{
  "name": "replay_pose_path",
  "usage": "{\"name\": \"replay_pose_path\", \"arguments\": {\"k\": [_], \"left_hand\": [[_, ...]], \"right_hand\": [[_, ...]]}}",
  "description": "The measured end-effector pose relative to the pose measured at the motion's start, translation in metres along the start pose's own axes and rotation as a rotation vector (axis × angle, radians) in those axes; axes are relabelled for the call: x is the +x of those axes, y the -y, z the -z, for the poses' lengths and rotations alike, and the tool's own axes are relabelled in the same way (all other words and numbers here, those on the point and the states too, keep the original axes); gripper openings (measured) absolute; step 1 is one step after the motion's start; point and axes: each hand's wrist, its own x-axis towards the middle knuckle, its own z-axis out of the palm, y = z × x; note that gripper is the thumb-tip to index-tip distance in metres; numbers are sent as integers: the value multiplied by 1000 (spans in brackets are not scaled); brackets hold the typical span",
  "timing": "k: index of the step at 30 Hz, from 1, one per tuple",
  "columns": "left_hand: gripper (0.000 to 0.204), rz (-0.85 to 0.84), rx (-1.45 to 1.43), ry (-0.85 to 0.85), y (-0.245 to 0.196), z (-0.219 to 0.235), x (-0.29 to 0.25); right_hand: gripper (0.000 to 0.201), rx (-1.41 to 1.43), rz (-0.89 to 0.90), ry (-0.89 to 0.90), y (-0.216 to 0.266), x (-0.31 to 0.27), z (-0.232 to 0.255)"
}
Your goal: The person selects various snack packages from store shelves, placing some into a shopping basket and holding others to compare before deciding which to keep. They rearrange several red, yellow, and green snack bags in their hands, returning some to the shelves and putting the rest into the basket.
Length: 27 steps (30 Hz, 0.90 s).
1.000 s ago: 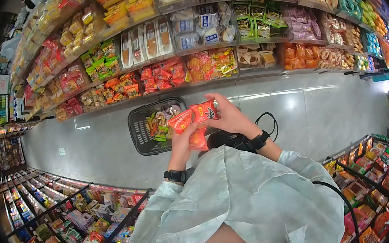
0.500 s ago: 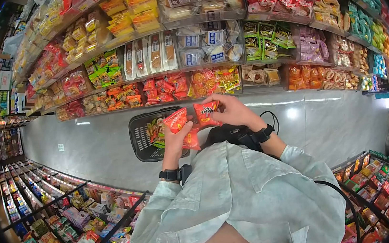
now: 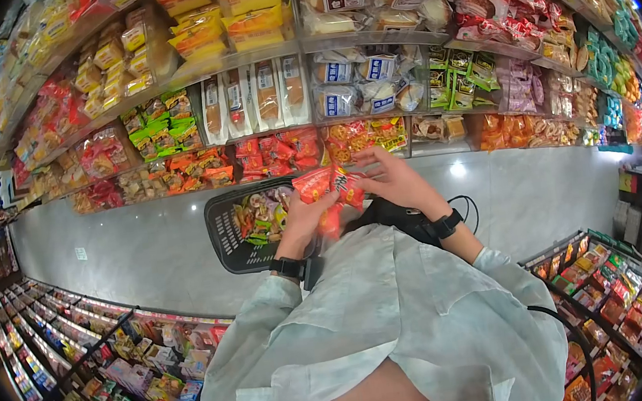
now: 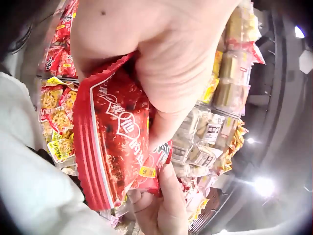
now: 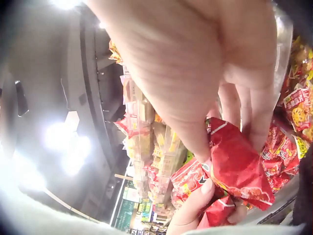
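Note:
In the head view my left hand (image 3: 303, 220) grips red snack packets in front of my body, one packet (image 3: 312, 186) fanned above the thumb and another (image 3: 330, 222) hanging below. My right hand (image 3: 403, 185) pinches a further red packet (image 3: 348, 188) between thumb and fingers, right up against the left hand's packets. Up close in the left wrist view, a red packet (image 4: 120, 139) with white lettering and a ridged seal sticks out under the left palm. From the right wrist, a crumpled red packet (image 5: 239, 166) shows in the right fingers, with the left thumb (image 5: 193, 208) beside it.
A black shopping basket (image 3: 219, 232) stands on the grey floor (image 3: 127, 238), with several wrapped snacks (image 3: 261, 213) inside. Tiered shelf bins run along the front; one holds similar red packets (image 3: 276, 154). Low racks (image 3: 148, 355) flank me behind. A black cable (image 3: 560, 316) hangs by my right side.
The two hands parted slightly, then came back together, so the right hand's packet meets the left's again. The shelves appear nearer in the head view.

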Motion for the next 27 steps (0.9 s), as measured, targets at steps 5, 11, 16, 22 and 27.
{"name": "replay_pose_path", "arguments": {"k": [5,11,16,22,27], "left_hand": [[30,48,-188,-231,71,60,74],[30,-32,-59,-414,127,108,171],[49,-6,640,-454,84,89,180],[46,-39,552,-453,102,93,174],[28,192,-104,-205,73,77,130]], "right_hand": [[40,-11,-9,-181,-10,-4,6],[33,23,-112,-303,-21,-29,9],[32,34,-161,-358,-20,-40,8],[32,22,-141,-362,-21,-39,13],[33,5,-115,-273,-19,-33,16]]}}
